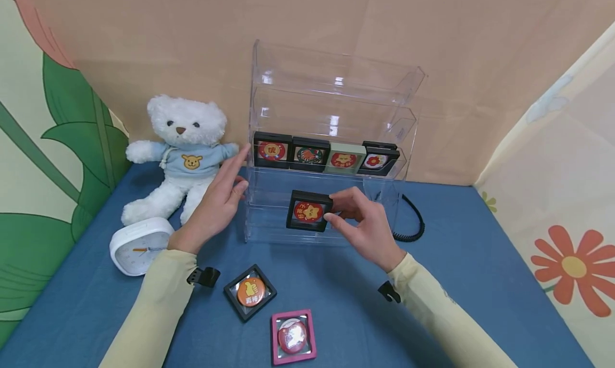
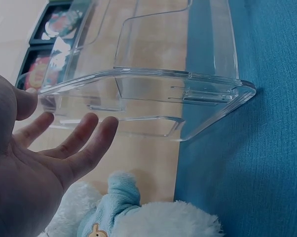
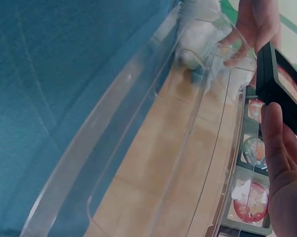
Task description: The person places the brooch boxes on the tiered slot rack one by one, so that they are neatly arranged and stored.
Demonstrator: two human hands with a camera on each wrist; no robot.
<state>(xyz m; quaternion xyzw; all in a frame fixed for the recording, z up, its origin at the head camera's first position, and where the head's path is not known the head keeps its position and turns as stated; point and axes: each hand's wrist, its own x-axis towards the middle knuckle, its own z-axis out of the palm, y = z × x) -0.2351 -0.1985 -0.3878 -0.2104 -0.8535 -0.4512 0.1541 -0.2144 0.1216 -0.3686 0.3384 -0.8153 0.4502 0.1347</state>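
My right hand point(image 1: 362, 224) pinches a black-framed display case point(image 1: 308, 211) by its right side; a red badge with a yellow star shows in it. The case is held in front of the lower tiers of a clear acrylic rack point(image 1: 336, 93). At the rack's left side, my left hand point(image 1: 216, 208) has its fingers extended, fingertips right at the side panel point(image 2: 153, 74). One rack tier bears a row of cases: a black one point(image 1: 272, 150) at the left end, another black one point(image 1: 309, 155), a pale green one point(image 1: 344, 158) and a black one point(image 1: 379, 159) at the right.
On the blue cloth nearer me lie a black case with an orange badge point(image 1: 250, 292) and a pink case point(image 1: 293, 337). A white teddy bear point(image 1: 187, 154) and a white clock point(image 1: 141, 246) stand left of the rack. A black coiled cord point(image 1: 417, 221) lies at its right.
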